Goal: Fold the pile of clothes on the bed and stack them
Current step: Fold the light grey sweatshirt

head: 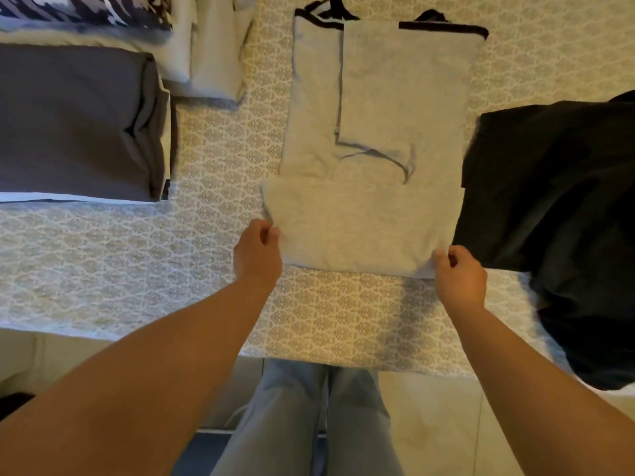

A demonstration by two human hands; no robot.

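A light grey T-shirt (374, 108) with black trim at the collar lies lengthwise on the patterned bedsheet (103, 255), sides and sleeves folded in. Its bottom part is lifted and turned up over the body. My left hand (258, 250) pinches the near left corner of that fold. My right hand (458, 271) pinches the near right corner. A stack of folded clothes (75, 121) with a dark grey piece on top sits at the left. A black garment (553, 214) lies unfolded at the right, against the T-shirt's edge.
Folded cream cloth (213, 49) and a black-and-white patterned fabric (82, 10) lie at the back left. The bed's near edge runs just in front of my legs (299, 424) in blue jeans, with pale floor below.
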